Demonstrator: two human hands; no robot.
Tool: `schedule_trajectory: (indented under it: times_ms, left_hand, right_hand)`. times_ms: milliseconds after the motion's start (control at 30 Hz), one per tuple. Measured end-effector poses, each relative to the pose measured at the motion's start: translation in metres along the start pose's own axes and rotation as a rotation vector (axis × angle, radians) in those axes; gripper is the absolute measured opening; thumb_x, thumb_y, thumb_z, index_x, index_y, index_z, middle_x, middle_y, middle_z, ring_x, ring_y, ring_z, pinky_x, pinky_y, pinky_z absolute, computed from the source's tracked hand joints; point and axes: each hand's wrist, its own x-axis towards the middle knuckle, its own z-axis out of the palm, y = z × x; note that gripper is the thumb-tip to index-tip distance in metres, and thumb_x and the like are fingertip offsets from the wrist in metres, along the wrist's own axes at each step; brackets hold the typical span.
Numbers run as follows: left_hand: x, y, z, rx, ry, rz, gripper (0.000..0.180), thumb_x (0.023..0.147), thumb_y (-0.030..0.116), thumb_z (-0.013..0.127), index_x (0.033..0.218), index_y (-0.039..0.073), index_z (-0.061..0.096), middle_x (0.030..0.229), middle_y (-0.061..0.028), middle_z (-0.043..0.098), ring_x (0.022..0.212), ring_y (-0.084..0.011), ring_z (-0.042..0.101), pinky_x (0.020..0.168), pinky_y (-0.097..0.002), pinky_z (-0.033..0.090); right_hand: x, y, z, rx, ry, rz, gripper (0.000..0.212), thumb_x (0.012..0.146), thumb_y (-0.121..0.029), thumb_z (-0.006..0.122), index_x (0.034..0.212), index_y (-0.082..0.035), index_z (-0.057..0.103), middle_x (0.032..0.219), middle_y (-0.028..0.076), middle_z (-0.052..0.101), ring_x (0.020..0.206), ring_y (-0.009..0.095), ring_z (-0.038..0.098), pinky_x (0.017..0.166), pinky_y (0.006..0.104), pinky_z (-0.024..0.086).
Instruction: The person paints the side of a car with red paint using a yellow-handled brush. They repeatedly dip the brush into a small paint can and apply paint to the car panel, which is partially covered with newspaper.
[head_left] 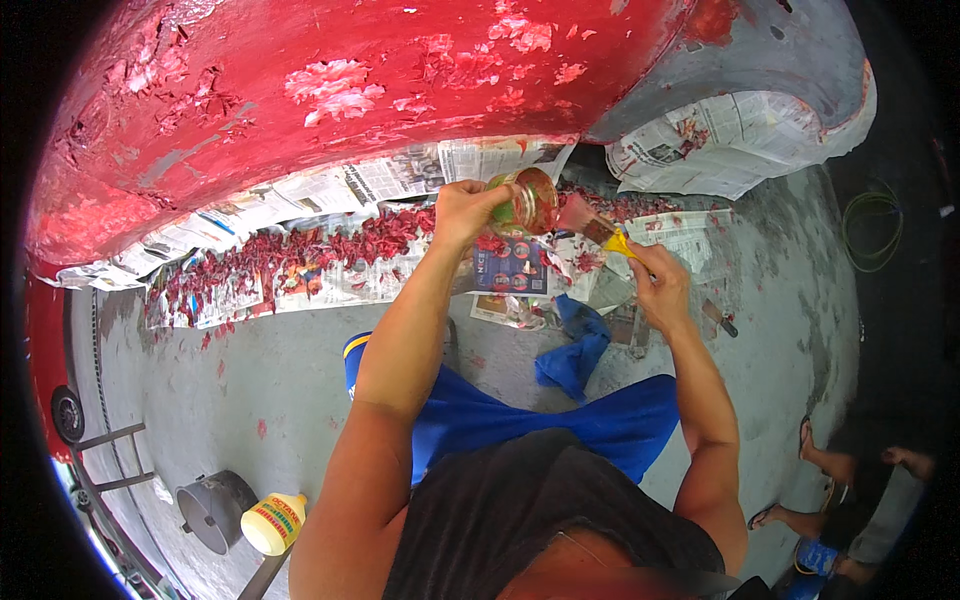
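Note:
My left hand [468,212] grips a glass jar [540,205], tilted with its open mouth turned to the right; its inside is smeared reddish and part of its side looks green. In my right hand [660,285] is a paintbrush [615,240] with a yellow handle. Its reddish, wet-looking bristles are just right of the jar's mouth, apart from it. Both hands are in front of a red car body panel [400,90] with wrinkled, peeling paint. Below lie newspaper sheets [690,235] strewn with red paint flakes [330,250].
A blue cloth [575,350] and a scraper [722,318] lie on the grey floor. Newspaper [725,145] covers the wheel area at right. A dark bucket [215,510] and yellow jug [273,523] stand lower left. Another person's feet [800,515] show lower right; a coiled hose [872,232] is far right.

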Motion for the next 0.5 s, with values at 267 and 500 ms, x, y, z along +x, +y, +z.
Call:
schedule_trajectory:
  times_ms: [267,500]
  left_hand:
    - [-0.015,0.013,0.009,0.218,0.065,0.25,0.048,0.075,0.026,0.092,0.101,-0.01,0.074,0.081,-0.0091,0.075,0.069,-0.0112,0.068,0.064,-0.0264,0.055]
    - [-0.025,0.024,0.013,0.372,0.057,0.274,0.048,0.072,0.029,0.093,0.1,-0.007,0.077,0.076,-0.0053,0.073,0.066,-0.0097,0.065,0.062,-0.028,0.052]
  right_hand:
    - [0.013,-0.007,-0.007,-0.137,0.069,-0.153,0.036,0.088,0.001,0.07,0.123,-0.007,0.072,0.099,0.013,0.07,0.085,0.03,0.07,0.069,0.0392,0.056]
    - [0.023,-0.002,0.019,-0.374,0.08,-0.373,0.048,0.08,0.005,0.072,0.125,-0.012,0.073,0.104,0.008,0.07,0.087,0.028,0.068,0.067,0.0398,0.056]
